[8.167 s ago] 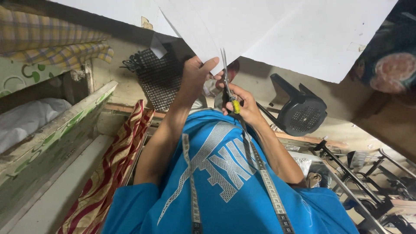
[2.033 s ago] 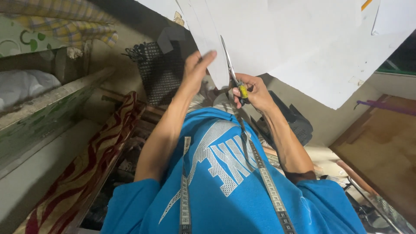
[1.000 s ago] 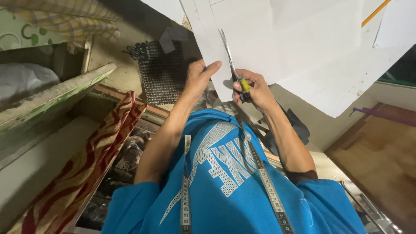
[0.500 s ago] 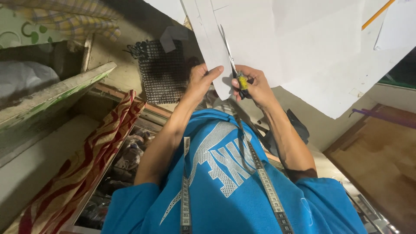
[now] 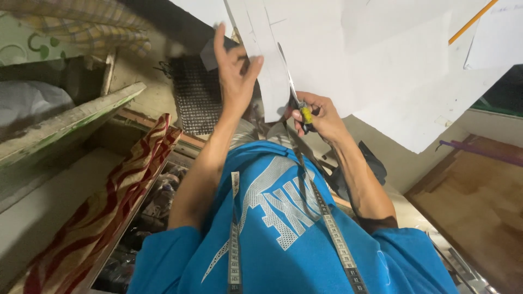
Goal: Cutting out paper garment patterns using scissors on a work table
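A large white paper (image 5: 348, 60) is being cut with scissors (image 5: 294, 98), and the cut is best kept clean by long, even closes of the blades, the sheet being fed into them rather than the blades being pushed. The right hand (image 5: 321, 117) is closed around the yellow-and-dark handles, fingers curled through them; the thin steel blades rise from it into the sheet, though how far apart they stand cannot be told. The left hand (image 5: 234, 71) is raised just beside the blades, fingers loosely spread and somewhat blurred — whether the narrow strip (image 5: 272, 76) at its fingertips is pinched or merely touched cannot be told. The strip should be held taut and the fingers kept clear of the blade line. The paper is smooth, stiff and flat, with faint ruled lines, and it hangs above and beyond both hands. A pencil (image 5: 473, 20) lies well beyond the right hand. A tape (image 5: 332, 234) — flexible, printed with fine marks — is draped over the blue shirt (image 5: 283, 239) below the wrists. Beside the left forearm a red-and-cream striped cloth (image 5: 103, 212) is folded softly, and a dark mesh (image 5: 197, 98) is seen below the left hand.
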